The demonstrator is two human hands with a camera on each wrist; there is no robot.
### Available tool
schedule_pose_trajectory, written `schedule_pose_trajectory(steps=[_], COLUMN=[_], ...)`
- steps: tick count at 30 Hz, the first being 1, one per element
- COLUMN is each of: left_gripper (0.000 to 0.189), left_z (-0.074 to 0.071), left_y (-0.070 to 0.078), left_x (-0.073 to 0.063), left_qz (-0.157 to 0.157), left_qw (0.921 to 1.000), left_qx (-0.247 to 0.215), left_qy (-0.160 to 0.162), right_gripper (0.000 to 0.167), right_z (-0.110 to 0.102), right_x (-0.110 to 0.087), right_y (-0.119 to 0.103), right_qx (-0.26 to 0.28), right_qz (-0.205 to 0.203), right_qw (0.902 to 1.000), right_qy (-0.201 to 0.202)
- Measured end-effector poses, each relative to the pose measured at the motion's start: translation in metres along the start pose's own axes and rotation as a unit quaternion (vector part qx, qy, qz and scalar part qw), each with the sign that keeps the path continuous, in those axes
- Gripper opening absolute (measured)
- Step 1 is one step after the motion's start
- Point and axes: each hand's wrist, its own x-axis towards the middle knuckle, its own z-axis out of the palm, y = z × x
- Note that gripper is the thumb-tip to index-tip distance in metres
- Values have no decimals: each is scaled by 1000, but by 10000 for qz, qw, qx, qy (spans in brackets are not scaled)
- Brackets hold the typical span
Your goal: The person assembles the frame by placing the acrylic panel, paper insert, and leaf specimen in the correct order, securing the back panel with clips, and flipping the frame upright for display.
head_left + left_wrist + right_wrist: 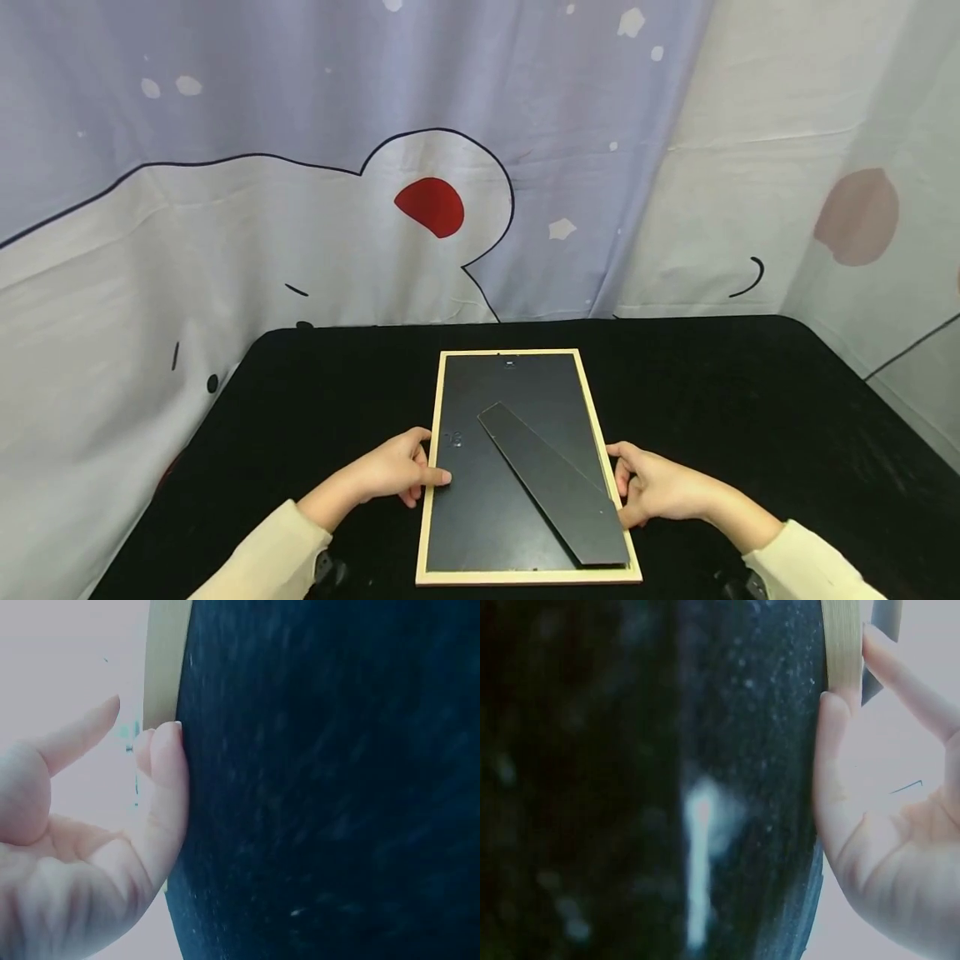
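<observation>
A picture frame [480, 525] lies back side up on the black cloth, showing its dark backing and pale wooden border. Across the backing slants a dark easel stand [547, 483], its wide end near the lower right corner. My left hand [397, 468] holds the left border, thumb over the top and fingers along the outer side. On the opposite border my right hand [663, 487] grips low down, close to the stand's wide end. Both wrist views show fingertips at the wooden edge [166, 667], right by the cloth; the frame's front is hidden.
Black cloth [750, 417] covers the table around the frame. Behind the table hangs a printed curtain [300, 233] in pale purple and white, which continues along the right side.
</observation>
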Motion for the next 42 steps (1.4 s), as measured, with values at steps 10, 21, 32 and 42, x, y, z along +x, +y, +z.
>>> schedule_pose_trajectory(steps=[10, 21, 32, 42], left_gripper=[55, 47, 25, 23], left_z=[-17, -41, -55, -60], left_y=[1, -3, -8, -14], left_x=[44, 83, 98, 100], left_qz=[-65, -210, -426, -553], left_qw=[9983, 9983, 9971, 9943], left_qx=[422, 159, -399, -823], left_qy=[403, 529, 496, 400], right_gripper=[97, 97, 96, 102], right_z=[5, 10, 11, 14], right_x=[1, 2, 4, 5], right_y=[-1, -5, -8, -11], right_qx=[-262, -291, -369, -364], right_qz=[-36, -4, 72, 34], right_qw=[9996, 9995, 9992, 9992], right_qy=[99, 102, 169, 171])
